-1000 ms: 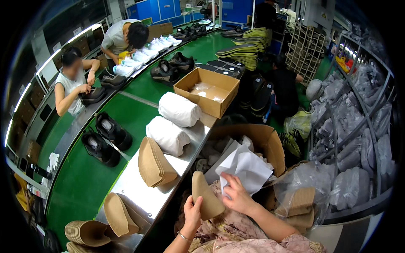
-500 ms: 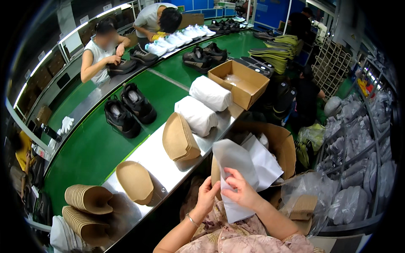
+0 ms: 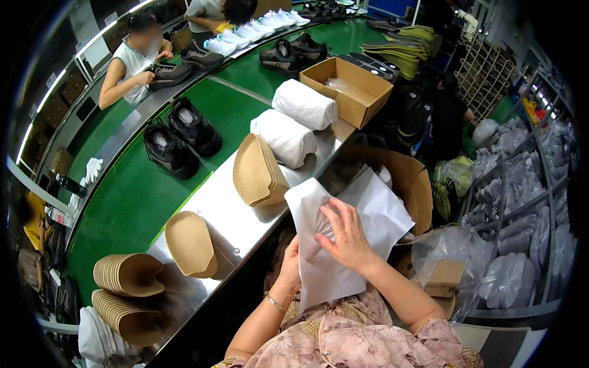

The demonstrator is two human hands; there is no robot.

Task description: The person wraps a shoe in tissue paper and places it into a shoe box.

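In front of my body I hold a sheet of white tissue paper (image 3: 319, 276). My left hand (image 3: 289, 265) is closed on its left edge, with the fingers mostly hidden behind it. Across the front of the sheet lies my right hand (image 3: 345, 236), fingers spread, pressing the paper. Whatever the paper covers is hidden. More white paper (image 3: 383, 211) spreads just right of that hand. Close by on the metal ledge (image 3: 224, 224) stand a small stack of curved brown cardboard inserts (image 3: 257, 172) and another such insert (image 3: 189, 244).
Two white wrapped bundles (image 3: 283, 140) and an open cardboard box (image 3: 346, 92) sit farther along the ledge. Black shoes (image 3: 193, 127) rest on the green belt (image 3: 116, 214). Nested inserts (image 3: 126, 313) stand at left. A large carton (image 3: 414, 184) and metal rack (image 3: 521, 208) are right.
The paper has been spread wider and now covers the brown cardboard edge seen earlier by my left hand. My right hand has shifted up and opened flatter on the sheet. The view has tilted down slightly.
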